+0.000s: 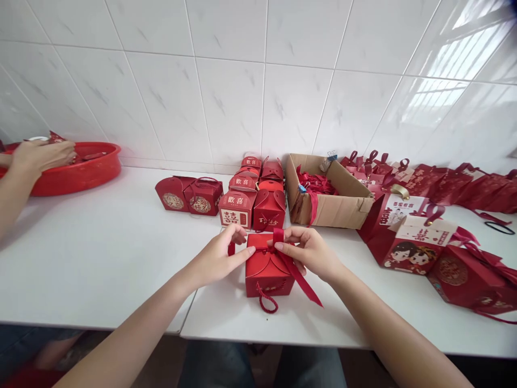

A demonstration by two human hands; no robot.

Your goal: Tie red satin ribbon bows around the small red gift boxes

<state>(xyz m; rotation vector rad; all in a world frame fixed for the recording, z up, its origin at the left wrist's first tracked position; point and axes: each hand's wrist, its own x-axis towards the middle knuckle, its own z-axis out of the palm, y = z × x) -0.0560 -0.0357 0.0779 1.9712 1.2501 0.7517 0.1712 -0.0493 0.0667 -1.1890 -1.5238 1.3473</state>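
A small red gift box (267, 272) stands on the white table (100, 258) near its front edge. A red ribbon (297, 275) lies across the box's top and trails down its right side, and a red cord loop hangs at the front. My left hand (220, 253) pinches the ribbon at the top left of the box. My right hand (307, 249) pinches the ribbon at the top right, next to a small loop. Both hands touch the box top.
Several finished red boxes (242, 196) sit in rows behind. An open cardboard carton (335, 199) holds red ribbons. Flat and assembled red boxes (428, 237) crowd the right side. At far left another person's hand (38, 156) reaches into a red basin (81, 167). A tiled wall backs the table.
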